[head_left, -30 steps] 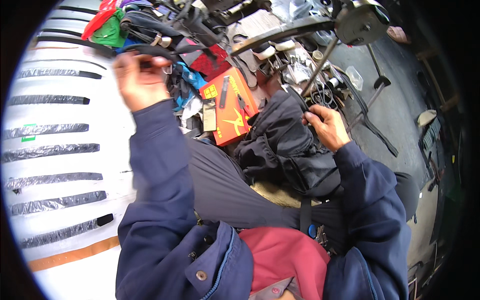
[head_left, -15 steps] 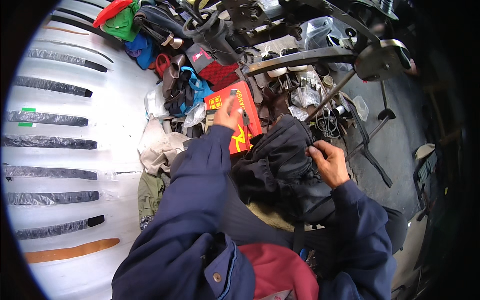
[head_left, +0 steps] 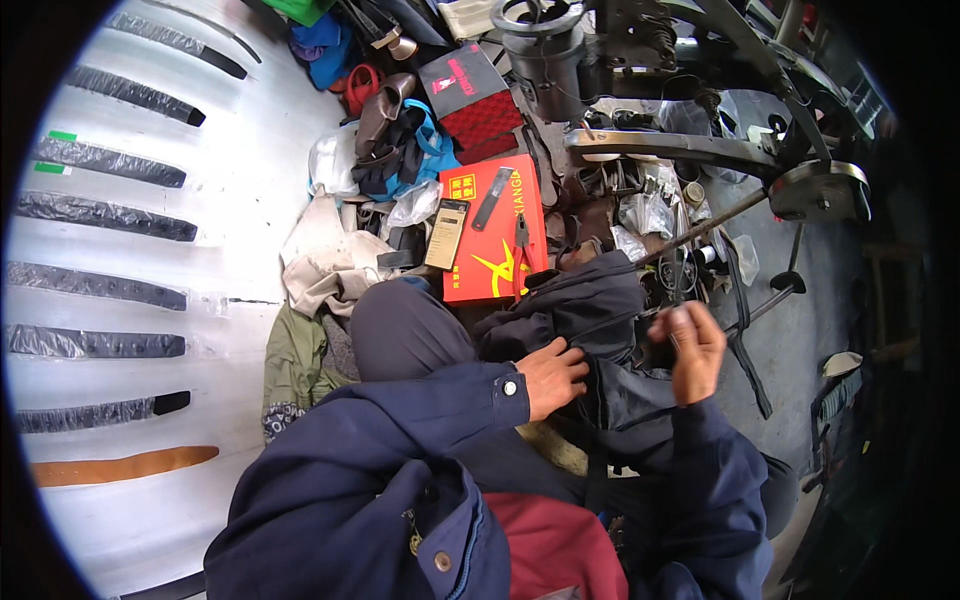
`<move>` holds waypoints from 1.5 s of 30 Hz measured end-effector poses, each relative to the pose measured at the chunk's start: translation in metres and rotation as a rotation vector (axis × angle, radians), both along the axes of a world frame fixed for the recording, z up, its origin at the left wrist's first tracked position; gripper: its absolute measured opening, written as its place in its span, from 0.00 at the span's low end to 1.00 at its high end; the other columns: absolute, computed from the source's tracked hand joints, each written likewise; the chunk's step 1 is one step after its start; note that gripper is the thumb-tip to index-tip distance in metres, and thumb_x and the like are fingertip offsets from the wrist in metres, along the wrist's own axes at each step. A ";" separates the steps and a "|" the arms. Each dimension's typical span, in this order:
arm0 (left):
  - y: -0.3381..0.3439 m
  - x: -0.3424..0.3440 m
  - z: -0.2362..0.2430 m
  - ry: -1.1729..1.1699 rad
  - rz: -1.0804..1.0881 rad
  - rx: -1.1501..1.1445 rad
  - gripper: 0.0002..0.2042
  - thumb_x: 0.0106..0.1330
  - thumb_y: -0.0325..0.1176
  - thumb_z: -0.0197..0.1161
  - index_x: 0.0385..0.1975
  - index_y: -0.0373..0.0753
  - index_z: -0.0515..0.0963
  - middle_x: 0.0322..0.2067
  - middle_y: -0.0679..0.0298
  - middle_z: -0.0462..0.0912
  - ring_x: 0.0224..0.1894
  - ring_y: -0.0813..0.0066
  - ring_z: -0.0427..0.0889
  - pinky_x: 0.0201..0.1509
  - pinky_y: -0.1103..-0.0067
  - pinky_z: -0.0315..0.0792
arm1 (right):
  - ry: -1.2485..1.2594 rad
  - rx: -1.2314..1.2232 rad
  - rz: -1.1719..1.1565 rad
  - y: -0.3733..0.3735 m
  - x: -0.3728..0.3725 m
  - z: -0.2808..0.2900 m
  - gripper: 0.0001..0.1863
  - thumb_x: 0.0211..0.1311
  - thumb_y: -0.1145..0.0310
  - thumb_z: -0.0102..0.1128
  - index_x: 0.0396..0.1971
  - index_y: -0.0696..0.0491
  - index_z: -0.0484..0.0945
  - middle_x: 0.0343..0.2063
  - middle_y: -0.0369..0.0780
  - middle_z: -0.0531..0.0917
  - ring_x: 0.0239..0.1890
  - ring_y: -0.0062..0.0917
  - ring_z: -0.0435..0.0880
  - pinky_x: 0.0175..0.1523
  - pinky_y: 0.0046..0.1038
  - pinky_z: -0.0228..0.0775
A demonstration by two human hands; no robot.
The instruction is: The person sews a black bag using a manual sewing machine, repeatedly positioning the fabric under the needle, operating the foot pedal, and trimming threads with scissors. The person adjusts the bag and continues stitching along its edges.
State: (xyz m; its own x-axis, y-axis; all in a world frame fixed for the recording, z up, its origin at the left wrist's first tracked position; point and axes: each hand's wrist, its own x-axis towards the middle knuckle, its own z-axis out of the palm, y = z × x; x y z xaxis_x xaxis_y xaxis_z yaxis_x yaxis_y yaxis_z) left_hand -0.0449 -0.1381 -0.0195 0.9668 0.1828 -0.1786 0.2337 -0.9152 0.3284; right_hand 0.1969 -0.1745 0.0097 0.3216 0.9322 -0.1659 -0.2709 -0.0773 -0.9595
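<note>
Bag — black, creased, slumped fabric

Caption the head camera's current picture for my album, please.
Left hand on a black bag, right hand near its edge, red-handled pliers lying on an orange box beyond.

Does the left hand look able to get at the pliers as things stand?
Probably yes: the left hand rests on the bag, seemingly gripping nothing, and the pliers lie largely uncovered on the box.

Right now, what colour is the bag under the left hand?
The bag is black, best seen in the head view.
</note>
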 end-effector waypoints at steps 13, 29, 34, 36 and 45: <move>0.022 -0.010 0.005 -0.299 0.440 -0.292 0.24 0.54 0.23 0.65 0.54 0.44 0.75 0.55 0.56 0.76 0.59 0.53 0.74 0.63 0.64 0.67 | -0.385 -0.018 -0.045 -0.024 0.016 0.015 0.11 0.72 0.66 0.57 0.39 0.59 0.79 0.27 0.35 0.83 0.26 0.15 0.76 0.32 0.20 0.68; 0.044 -0.003 -0.008 -0.306 0.767 -0.663 0.29 0.64 0.12 0.49 0.66 0.41 0.67 0.64 0.56 0.72 0.65 0.65 0.74 0.52 0.77 0.75 | -1.288 -0.373 0.523 -0.022 -0.064 -0.093 0.24 0.47 0.64 0.70 0.43 0.58 0.73 0.37 0.50 0.79 0.39 0.47 0.84 0.41 0.41 0.77; 0.053 0.002 0.006 -0.263 0.746 -0.672 0.27 0.64 0.14 0.51 0.65 0.41 0.69 0.61 0.57 0.75 0.61 0.71 0.77 0.48 0.80 0.74 | -0.779 -0.371 0.635 -0.017 -0.019 -0.062 0.19 0.49 0.67 0.60 0.41 0.61 0.82 0.33 0.56 0.84 0.41 0.49 0.84 0.47 0.41 0.75; 0.051 0.002 0.016 -0.156 0.761 -0.751 0.27 0.63 0.17 0.54 0.64 0.41 0.70 0.57 0.58 0.77 0.56 0.71 0.78 0.48 0.77 0.73 | -0.439 -0.389 0.758 -0.021 0.009 -0.026 0.17 0.50 0.70 0.57 0.41 0.62 0.80 0.27 0.45 0.82 0.33 0.32 0.81 0.40 0.32 0.72; 0.024 0.009 0.026 -0.196 0.184 -0.298 0.08 0.57 0.33 0.68 0.36 0.43 0.82 0.33 0.65 0.77 0.44 0.64 0.74 0.54 0.67 0.62 | -0.228 -0.465 0.762 -0.073 0.048 0.042 0.14 0.50 0.75 0.53 0.37 0.63 0.79 0.26 0.36 0.79 0.33 0.17 0.74 0.38 0.26 0.69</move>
State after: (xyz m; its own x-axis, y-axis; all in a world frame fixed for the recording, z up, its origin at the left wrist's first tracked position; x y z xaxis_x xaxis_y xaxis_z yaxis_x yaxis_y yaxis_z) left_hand -0.0363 -0.1143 0.0061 0.9438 0.3240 -0.0656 0.2913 -0.7216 0.6280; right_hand 0.2453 -0.2474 0.0520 -0.2809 0.7609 -0.5849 0.2030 -0.5485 -0.8111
